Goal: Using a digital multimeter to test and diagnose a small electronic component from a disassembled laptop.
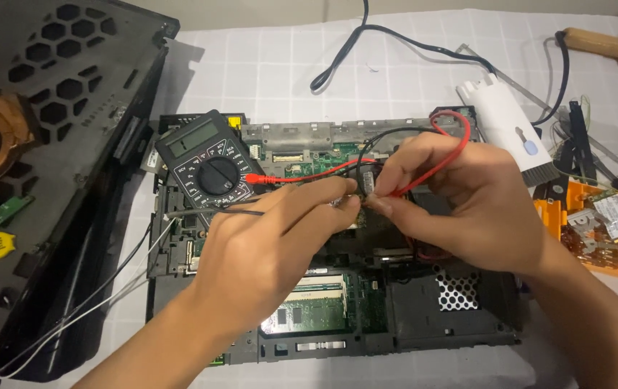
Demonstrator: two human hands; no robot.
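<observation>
An opened laptop base with its green circuit board lies on a white checked cloth. A dark multimeter rests on its upper left corner, tilted. My left hand grips the black probe, its black lead trailing left, tip down on the board's middle. My right hand pinches the red probe right beside it, and the red lead loops over that hand to the meter. The two probe tips are hidden by my fingers.
A removed black laptop cover with a copper fan lies at the left. A white cleaning brush tool, a wooden-handled iron and an orange parts tray sit at the right. A black cable curls at the top.
</observation>
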